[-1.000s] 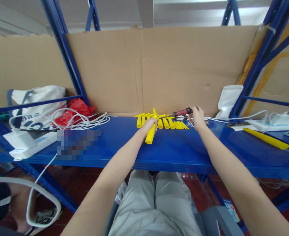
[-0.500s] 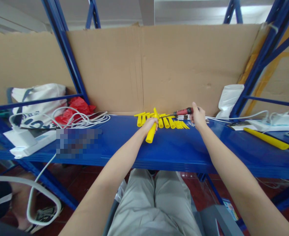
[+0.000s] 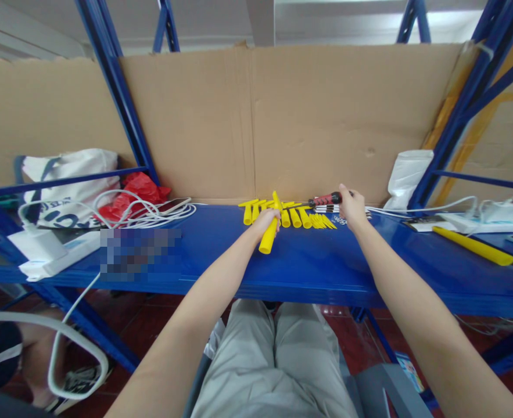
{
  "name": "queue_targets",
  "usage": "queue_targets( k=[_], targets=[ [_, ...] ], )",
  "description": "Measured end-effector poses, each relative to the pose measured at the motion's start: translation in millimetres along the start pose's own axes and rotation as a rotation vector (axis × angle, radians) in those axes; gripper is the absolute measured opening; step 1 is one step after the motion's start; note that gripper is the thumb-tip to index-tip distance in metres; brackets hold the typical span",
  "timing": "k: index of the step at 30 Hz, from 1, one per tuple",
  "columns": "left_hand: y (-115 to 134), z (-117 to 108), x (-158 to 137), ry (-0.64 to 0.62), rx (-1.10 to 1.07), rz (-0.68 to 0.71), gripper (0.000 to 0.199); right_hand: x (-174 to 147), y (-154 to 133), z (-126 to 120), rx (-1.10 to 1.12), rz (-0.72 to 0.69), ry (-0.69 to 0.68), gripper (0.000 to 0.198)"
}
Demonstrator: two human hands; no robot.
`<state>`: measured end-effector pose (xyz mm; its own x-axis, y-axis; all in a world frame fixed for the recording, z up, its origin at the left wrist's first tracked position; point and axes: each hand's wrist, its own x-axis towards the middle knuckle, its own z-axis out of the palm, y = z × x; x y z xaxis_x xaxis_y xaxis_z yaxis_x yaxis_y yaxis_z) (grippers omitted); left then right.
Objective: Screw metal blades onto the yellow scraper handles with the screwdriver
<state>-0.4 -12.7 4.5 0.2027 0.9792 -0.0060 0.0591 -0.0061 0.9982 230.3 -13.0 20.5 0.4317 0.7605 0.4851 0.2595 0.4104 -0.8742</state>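
My left hand [image 3: 268,221] is closed around a yellow T-shaped plastic piece [image 3: 266,240], its thick tube end tilted toward me. A screwdriver [image 3: 325,200] with a red and black handle is gripped in my right hand [image 3: 352,206]. Its thin shaft points left toward the head of the held piece; whether the tip touches it I cannot tell. Behind my left hand lie several more yellow T-shaped pieces [image 3: 295,218] in a row. Small pointed yellow parts [image 3: 321,221] and tiny metal bits [image 3: 340,220] lie between them and my right hand.
A long yellow tube [image 3: 473,246] lies at the right beside a white power strip [image 3: 487,223]. To the left are coiled white cables [image 3: 164,213], a red plastic bag [image 3: 139,194] and a white cloth bag [image 3: 75,186]. A cardboard sheet [image 3: 326,116] stands behind the blue table [image 3: 221,261].
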Motion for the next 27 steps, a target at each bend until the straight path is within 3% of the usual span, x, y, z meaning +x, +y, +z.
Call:
queue_targets(
  k=[5, 13, 20, 27],
  targets=[
    [-0.3, -0.7, 0.5, -0.002, -0.003, 0.018, 0.011, -6.5, -9.8, 1.2, 0.068, 0.084, 0.026, 0.026],
    [-0.8, 0.1, 0.0, 0.025, -0.010, 0.006, 0.006, 0.3, 1.9, -0.3, -0.006, 0.008, 0.053, 0.044],
    [-1.5, -0.7, 0.6, 0.002, 0.000, 0.024, 0.004, -6.9, -10.2, 3.3, 0.045, 0.082, 0.053, 0.026],
    [-0.4, -0.5, -0.3, 0.007, -0.003, 0.013, 0.008, -6.7, -5.5, 0.7, -0.013, 0.003, 0.028, 0.039]
  ],
)
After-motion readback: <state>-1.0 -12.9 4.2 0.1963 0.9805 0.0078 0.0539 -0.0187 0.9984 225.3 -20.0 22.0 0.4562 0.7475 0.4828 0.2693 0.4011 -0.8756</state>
